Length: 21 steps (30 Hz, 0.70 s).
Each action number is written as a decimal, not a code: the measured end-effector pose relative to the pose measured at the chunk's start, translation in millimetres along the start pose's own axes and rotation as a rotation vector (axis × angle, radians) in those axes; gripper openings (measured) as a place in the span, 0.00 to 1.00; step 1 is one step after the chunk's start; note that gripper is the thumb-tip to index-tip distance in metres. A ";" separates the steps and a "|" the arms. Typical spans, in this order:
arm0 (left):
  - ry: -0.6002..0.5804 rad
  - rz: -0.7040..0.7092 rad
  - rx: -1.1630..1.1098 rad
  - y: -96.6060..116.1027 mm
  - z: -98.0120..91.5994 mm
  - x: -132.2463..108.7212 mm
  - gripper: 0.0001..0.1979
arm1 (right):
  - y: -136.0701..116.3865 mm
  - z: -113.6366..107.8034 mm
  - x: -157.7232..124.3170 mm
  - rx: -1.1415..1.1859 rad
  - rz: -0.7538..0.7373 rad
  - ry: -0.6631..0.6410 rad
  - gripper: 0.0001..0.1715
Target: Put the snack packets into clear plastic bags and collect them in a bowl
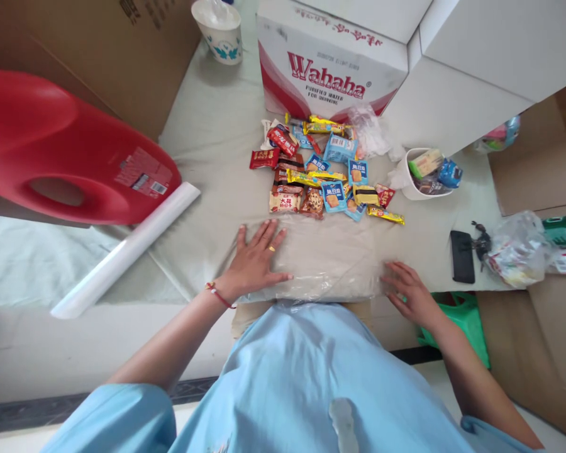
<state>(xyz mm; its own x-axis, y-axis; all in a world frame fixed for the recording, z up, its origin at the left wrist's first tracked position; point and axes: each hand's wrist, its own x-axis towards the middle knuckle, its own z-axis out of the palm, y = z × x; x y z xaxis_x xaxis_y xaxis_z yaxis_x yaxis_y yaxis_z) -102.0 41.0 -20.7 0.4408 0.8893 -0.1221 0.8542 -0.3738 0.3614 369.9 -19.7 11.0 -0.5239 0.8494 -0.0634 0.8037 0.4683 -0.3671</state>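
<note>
A sheet of clear plastic film [330, 255] lies flat on the cloth-covered table in front of me, its near edge at the table's front. My left hand [257, 261] rests flat with fingers spread on the film's left side. At the right edge of the film is my right hand [408, 289], fingers apart and slightly bent, the tips by the film; whether they touch it I cannot tell. Just beyond the film lies a pile of small wrapped snacks [333, 196] in red, yellow, blue and brown packets.
A roll of plastic film [127, 251] lies slantwise at left beside a red jug [85, 151]. Behind the snacks stands a Wahaba carton [330, 75]. A white cup of snacks [408, 179], a black phone [462, 257] and keys [481, 242] are at right. A paper cup [221, 38] stands behind.
</note>
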 end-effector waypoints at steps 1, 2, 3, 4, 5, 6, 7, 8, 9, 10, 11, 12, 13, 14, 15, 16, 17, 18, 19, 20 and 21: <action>0.048 -0.009 -0.020 -0.4 -4.2 -0.4 0.50 | -2.0 -4.3 4.6 0.028 0.004 0.059 0.17; 0.122 -0.025 -0.037 0.6 -8.9 -1.0 0.47 | -6.1 -7.7 10.9 0.055 0.010 0.118 0.15; 0.214 -0.045 -0.050 3.2 -13.6 -1.6 0.41 | -11.6 -10.3 19.0 0.083 0.016 0.172 0.14; 0.313 -0.069 -0.063 7.6 -17.7 -2.0 0.33 | -18.0 -12.2 28.6 0.110 0.021 0.218 0.15; 0.398 -0.089 -0.076 13.4 -20.6 -1.8 0.26 | -25.0 -13.5 40.0 0.138 0.023 0.255 0.15; 0.454 -0.098 -0.091 20.5 -21.9 -0.7 0.20 | -32.0 -14.3 53.3 0.164 0.026 0.287 0.16; 0.474 -0.094 -0.104 28.4 -21.2 1.2 0.17 | -38.7 -14.8 68.8 0.188 0.037 0.319 0.16; 0.458 -0.082 -0.110 36.5 -18.4 3.9 0.17 | -45.0 -14.9 86.5 0.204 0.048 0.346 0.16; 0.415 -0.067 -0.105 44.2 -13.7 7.1 0.17 | -50.7 -14.8 106.5 0.209 0.056 0.368 0.16; 0.358 -0.056 -0.087 51.1 -7.4 10.3 0.18 | -55.9 -14.3 128.6 0.196 0.057 0.380 0.17; 0.300 -0.052 -0.060 56.8 0.0 12.9 0.20 | -60.5 -13.6 152.4 0.161 0.030 0.365 0.18; 0.250 -0.053 -0.028 61.0 7.6 14.4 0.22 | -64.5 -12.8 177.3 0.103 -0.024 0.326 0.19; 0.207 -0.051 0.003 63.7 15.0 14.6 0.25 | -68.0 -11.9 202.2 0.034 -0.093 0.267 0.20; 0.175 -0.046 0.030 65.1 21.5 13.3 0.28 | -70.9 -11.1 226.3 -0.030 -0.177 0.186 0.22; 0.154 -0.037 0.050 65.2 26.8 10.6 0.30 | -73.3 -10.5 248.6 -0.085 -0.259 0.102 0.24; 0.140 -0.028 0.064 64.7 30.5 7.2 0.31 | -75.1 -10.2 268.3 -0.132 -0.320 0.027 0.25; 0.131 -0.023 0.072 63.6 32.8 3.4 0.32 | -76.5 -10.0 284.9 -0.174 -0.364 -0.047 0.27; 0.124 -0.021 0.076 62.5 34.0 -0.2 0.32 | -77.5 -10.2 298.2 -0.212 -0.388 -0.114 0.28; 0.120 -0.023 0.078 61.5 34.2 -3.1 0.32 | -78.3 -10.7 308.4 -0.250 -0.396 -0.171 0.29; 0.117 -0.025 0.078 60.8 34.0 -5.1 0.33 | -78.8 -11.5 315.7 -0.287 -0.390 -0.218 0.29; 0.115 -0.026 0.077 60.4 33.5 -6.2 0.33 | -79.0 -12.8 320.7 -0.323 -0.372 -0.250 0.29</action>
<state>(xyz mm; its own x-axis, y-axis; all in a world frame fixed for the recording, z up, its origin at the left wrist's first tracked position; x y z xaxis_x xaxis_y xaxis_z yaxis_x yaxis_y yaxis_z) -43.9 4.1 -29.2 0.3874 0.9217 -0.0218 0.8856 -0.3655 0.2865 142.0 218.8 31.5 -0.8086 0.5472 -0.2163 0.5765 0.8102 -0.1057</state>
